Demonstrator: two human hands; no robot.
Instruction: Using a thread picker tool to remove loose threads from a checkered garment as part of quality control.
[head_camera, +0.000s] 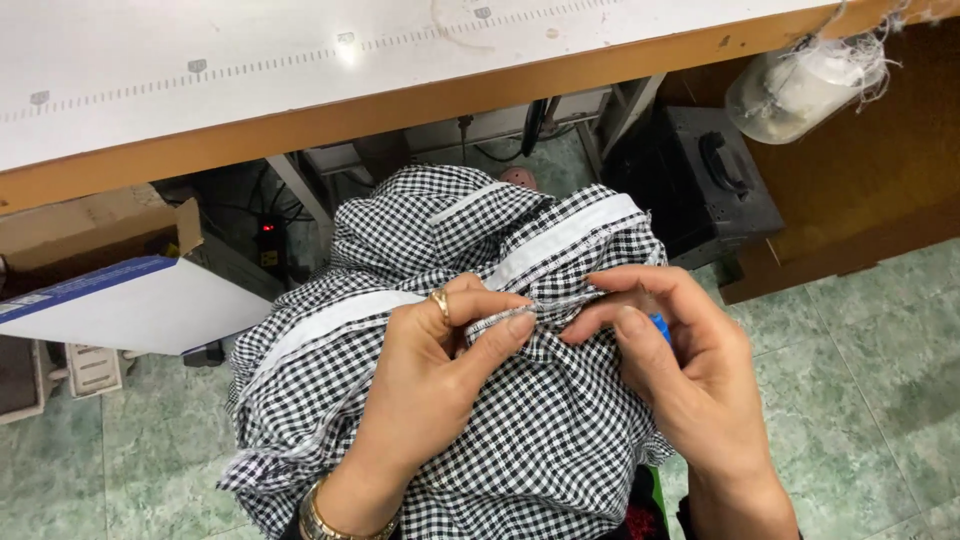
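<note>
A black-and-white checked garment (520, 440) lies bunched in the person's lap, below the edge of the bench (300, 110) and at about 6 o'clock in the view. It looks light and limp, a soft woven cloth that folds and slumps wherever it is not held, so the firmer places to take hold are the stitched seam and the white band (560, 243) running across it toward 1 o'clock.

The left hand (440, 370) comes up from 7 o'clock, palm down, thumb and forefinger closed in a pinch on a fold of the seam near the centre. It wears a ring and a gold wrist bracelet (325, 520). The right hand (680, 360) comes in from 5 o'clock, fingers curled and tips pressed on the same fold just beside the left thumb. A small blue thing (659, 325) shows behind its fingers, perhaps a tool, though too little shows to tell.

At 9 o'clock a cardboard box (90, 235) stands on the green tiled floor (860, 340); a spool with loose threads (800, 85) hangs at 1 o'clock.
</note>
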